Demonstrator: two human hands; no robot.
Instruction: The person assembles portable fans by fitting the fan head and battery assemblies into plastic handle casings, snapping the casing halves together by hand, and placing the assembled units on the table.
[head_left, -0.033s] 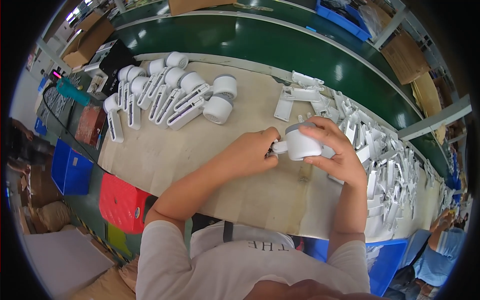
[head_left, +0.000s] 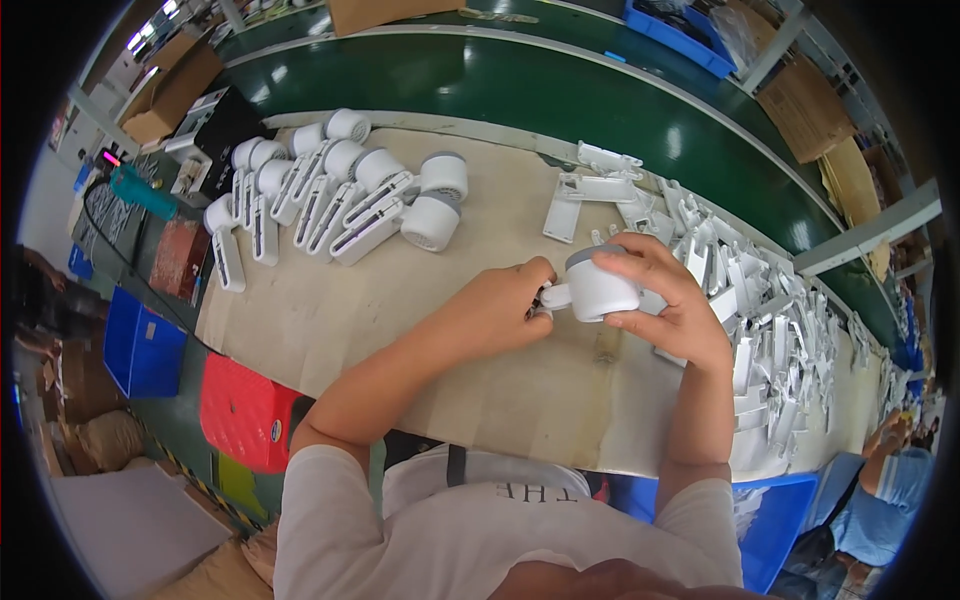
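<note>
Over the middle of the table I hold a white handheld fan [head_left: 603, 290] with a drum-shaped head and a grey rim. My right hand [head_left: 665, 300] grips the head, thumb below and fingers over the rim. Closed around the narrow handle end is my left hand [head_left: 510, 305], which hides most of that end; small dark parts show between its fingers. To the left on the table lie several similar white fans [head_left: 432, 220], with long handles showing dark slots. Just beyond my right hand lie loose white plastic handle shells [head_left: 562, 215].
A large heap of white plastic shells [head_left: 770, 330] covers the table's right side. A green conveyor belt [head_left: 480, 90] runs behind the table. At left are a red stool [head_left: 240, 410], a blue bin [head_left: 143, 343] and a teal electric screwdriver [head_left: 140, 190]. Another person [head_left: 885, 500] sits at far right.
The view has shifted very slightly, so the table things sit a little farther left in the picture. Both hands keep the same grip on the fan.
</note>
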